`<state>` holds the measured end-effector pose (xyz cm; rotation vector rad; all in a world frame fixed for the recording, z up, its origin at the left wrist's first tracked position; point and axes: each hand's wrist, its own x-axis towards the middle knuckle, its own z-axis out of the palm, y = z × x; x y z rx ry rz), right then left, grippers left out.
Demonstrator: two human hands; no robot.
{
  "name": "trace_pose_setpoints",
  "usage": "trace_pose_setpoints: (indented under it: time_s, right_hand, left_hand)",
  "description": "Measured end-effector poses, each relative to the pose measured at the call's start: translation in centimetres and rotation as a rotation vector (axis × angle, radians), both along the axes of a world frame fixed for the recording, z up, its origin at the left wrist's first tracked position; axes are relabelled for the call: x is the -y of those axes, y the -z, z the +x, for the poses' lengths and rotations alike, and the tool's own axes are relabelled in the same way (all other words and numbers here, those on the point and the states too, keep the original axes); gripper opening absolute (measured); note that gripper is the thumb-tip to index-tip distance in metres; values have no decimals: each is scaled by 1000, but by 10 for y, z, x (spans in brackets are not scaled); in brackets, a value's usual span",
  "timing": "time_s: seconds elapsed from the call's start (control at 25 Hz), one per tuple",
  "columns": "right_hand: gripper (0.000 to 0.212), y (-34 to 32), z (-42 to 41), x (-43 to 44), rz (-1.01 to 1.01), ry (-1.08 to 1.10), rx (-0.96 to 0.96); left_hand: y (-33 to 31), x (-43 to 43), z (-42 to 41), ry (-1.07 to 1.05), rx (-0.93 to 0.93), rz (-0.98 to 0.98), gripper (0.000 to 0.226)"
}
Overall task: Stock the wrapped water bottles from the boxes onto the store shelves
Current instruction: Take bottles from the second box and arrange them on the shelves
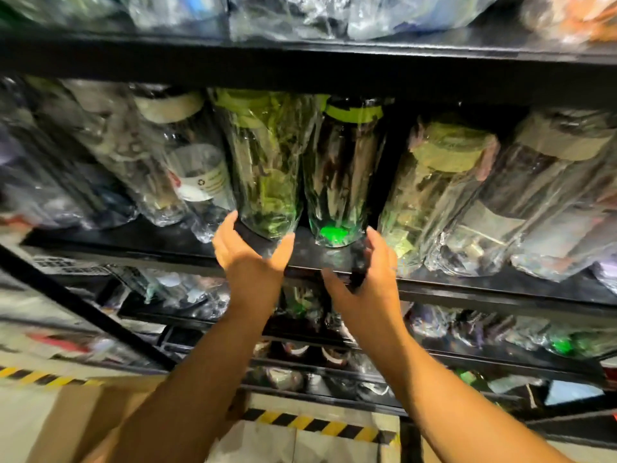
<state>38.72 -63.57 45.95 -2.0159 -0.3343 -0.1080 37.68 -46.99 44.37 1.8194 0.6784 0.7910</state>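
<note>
Two green wrapped bottles stand side by side on the black middle shelf [187, 243]. My left hand [248, 259] is spread open just below the base of the left green bottle [267, 162], fingertips at its bottom edge. My right hand [364, 282] is open beside the base of the right green bottle [344, 175], thumb apart from the fingers, and holds nothing. More wrapped bottles flank them: a clear one with a white label [197, 168] on the left and a clear one with a green lid [434, 195] on the right.
A cardboard box [90, 419] sits on the floor at the lower left. Lower shelves [500, 359] hold more wrapped bottles. The top shelf [300, 65] carries plastic-wrapped goods. Yellow-black hazard tape [317, 424] marks the floor edge under the rack.
</note>
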Motion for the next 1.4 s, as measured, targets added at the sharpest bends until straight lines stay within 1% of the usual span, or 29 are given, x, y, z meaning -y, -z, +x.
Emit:
trace_pose_setpoints:
  time_s: [0.08,0.16,0.24,0.32,0.4,0.48,0.52,0.6,0.76,0.88,0.96,1.0,1.04,1.08,1.12,1.16,1.2,1.24,1.32,1.4]
  right_hand:
    - [94,-9,14,-30,52,127,-55]
    - [98,-12,30,-48,65,233,-86]
    - [99,-11,44,-57,47,303,-126]
    - [87,-8,56,-63,56,349,-149]
    - [71,-6,65,-69,77,384,-154]
    - [67,-2,71,-72,64,408,-133]
    - [67,0,72,-72,53,420,-114]
    - [61,3,72,-72,36,431,-75]
    - [58,8,66,-68,17,422,-62]
    - [62,7,62,-66,-6,376,-89]
    - [84,5,44,-66,-1,342,-102]
    - [92,6,30,-68,25,348,-81]
    - [90,6,12,-70,55,356,-34]
    - [82,6,-7,-74,69,351,29]
    - [72,6,-23,-81,61,314,97]
    - [63,6,-34,-89,40,240,146]
    - [58,4,-41,-101,24,144,152]
    - [57,0,-44,-116,11,50,121]
    - [71,-11,-39,-154,-15,-95,38]
    - [91,-20,-25,-192,-28,-122,-69]
  left_hand:
    - [-8,-21,17,36,-86,-28,111]
    - [-12,-28,30,113,-154,-39,118]
    - [-11,-27,38,162,-235,-2,115]
    - [-10,-31,44,186,-286,19,110]
    - [-10,-37,47,172,-257,47,91]
    - [-8,-41,47,149,-208,85,74]
    - [-7,-41,47,143,-194,109,72]
    - [-3,-42,44,141,-181,134,76]
    - [3,-46,42,173,-177,121,83]
    - [-7,-43,37,219,-217,128,95]
    - [-12,-40,20,317,-227,114,103]
    - [-12,-42,6,357,-198,85,100]
    - [-9,-48,-10,368,-140,63,92]
    - [-7,-57,-26,339,-46,101,80]
    - [-3,-70,-40,277,49,180,66]
    - [0,-87,-49,196,118,254,55]
    - [1,-105,-52,106,149,265,49]
    - [-1,-123,-53,20,132,218,51]
    - [-10,-158,-44,-104,39,56,66]
    - [-14,-182,-31,-89,-65,-50,81]
